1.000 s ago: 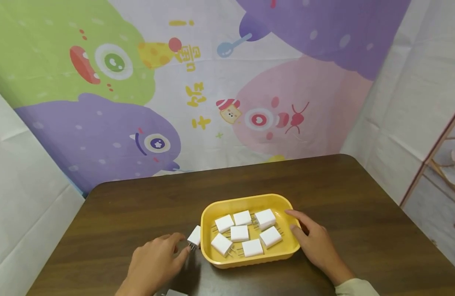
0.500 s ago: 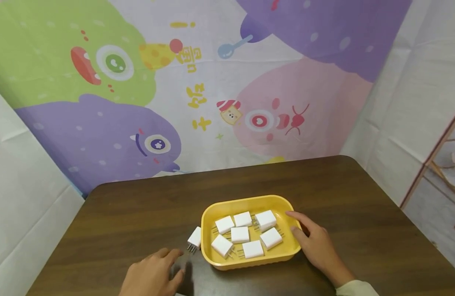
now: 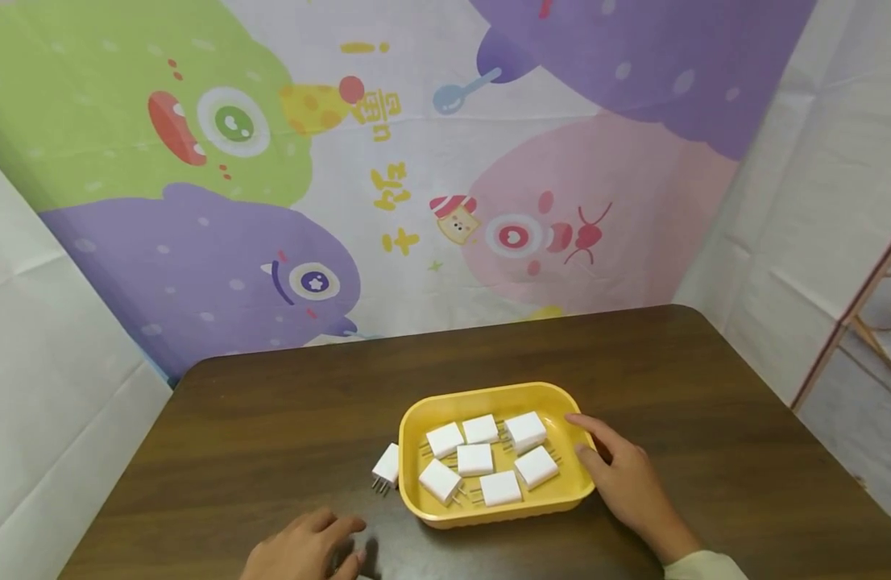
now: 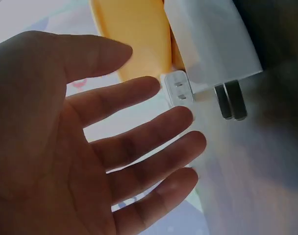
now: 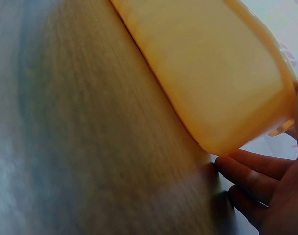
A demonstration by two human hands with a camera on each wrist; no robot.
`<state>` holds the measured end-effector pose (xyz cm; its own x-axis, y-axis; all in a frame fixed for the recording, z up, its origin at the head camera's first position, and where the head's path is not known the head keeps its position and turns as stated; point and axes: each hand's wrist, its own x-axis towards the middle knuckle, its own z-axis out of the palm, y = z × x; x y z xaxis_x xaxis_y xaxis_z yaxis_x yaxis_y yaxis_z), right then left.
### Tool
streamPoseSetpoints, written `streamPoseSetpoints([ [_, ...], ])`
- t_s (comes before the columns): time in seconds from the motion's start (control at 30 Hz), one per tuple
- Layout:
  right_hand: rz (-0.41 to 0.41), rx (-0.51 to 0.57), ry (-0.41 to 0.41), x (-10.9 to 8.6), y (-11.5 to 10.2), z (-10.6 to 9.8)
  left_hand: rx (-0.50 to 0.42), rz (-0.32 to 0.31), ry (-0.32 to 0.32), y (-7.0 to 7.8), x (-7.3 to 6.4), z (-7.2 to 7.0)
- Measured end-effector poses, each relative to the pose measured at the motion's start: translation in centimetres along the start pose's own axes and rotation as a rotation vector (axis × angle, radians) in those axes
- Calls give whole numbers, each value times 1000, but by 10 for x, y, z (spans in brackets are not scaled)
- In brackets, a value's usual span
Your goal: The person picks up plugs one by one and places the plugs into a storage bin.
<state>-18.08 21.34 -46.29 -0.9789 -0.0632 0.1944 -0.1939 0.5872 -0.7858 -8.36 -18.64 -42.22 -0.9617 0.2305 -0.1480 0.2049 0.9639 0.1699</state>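
My left hand (image 3: 300, 549) is at the front edge of the head view, fingers loosely spread and holding nothing. In the left wrist view, a white charger plug (image 4: 212, 41) with metal prongs looms close beyond those fingers. Another white charger plug (image 3: 387, 465) lies against the left side of the yellow basket (image 3: 489, 515), its prongs toward me. Inside the basket lie several more white charger plugs (image 3: 474, 460). At the basket's right end my right hand (image 3: 627, 475) holds the rim, thumb and index finger over it, other fingers outside the wall.
The basket stands on a dark wood-grain table (image 3: 286, 419) with rounded back corners. Behind the table hangs a cartoon-printed cloth (image 3: 416, 298). Pale cloth sheets (image 3: 54, 362) close off the sides.
My left hand has drawn back toward me, away from the charger plug beside the basket. My right hand stays on the basket's rim. The head view has shifted slightly.
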Motion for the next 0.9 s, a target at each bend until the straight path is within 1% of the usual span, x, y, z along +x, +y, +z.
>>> streamPoseSetpoints([
  [0.03,0,-1,-1,0,0,0,-12,16,-18,-3,-1,1],
  [0.17,2,11,-4,-1,0,0,-73,169,-55,-17,-4,9],
  [0.2,0,13,-1,-1,0,0,-87,220,-46,-20,-4,12],
  [0.23,-4,14,1,-1,0,0,-104,251,-39,-22,-5,14],
  [0.27,-8,13,3,-1,0,0,-110,276,-18,-23,-6,18],
  [0.33,-17,10,8,-1,0,0,-115,308,44,-24,-8,24],
  [0.37,-22,8,9,-1,0,0,-114,316,77,-24,-10,28],
  [0.4,-25,7,8,-1,0,0,-121,310,109,-22,-12,31],
  [0.47,-27,6,7,-1,0,1,-124,285,192,-19,-18,37],
  [0.53,-24,11,3,-1,0,1,-144,252,241,-17,-23,42],
  [0.63,-21,12,4,-1,0,1,-165,211,272,-15,-27,47],
  [0.7,-22,13,3,0,0,1,-178,193,259,-14,-28,48],
  [0.8,-20,8,3,0,0,0,-168,208,280,-14,-29,48],
  [0.87,-17,8,1,0,0,0,-170,235,305,-15,-29,48],
  [0.9,-15,9,1,0,0,0,-168,255,332,-15,-29,49],
])
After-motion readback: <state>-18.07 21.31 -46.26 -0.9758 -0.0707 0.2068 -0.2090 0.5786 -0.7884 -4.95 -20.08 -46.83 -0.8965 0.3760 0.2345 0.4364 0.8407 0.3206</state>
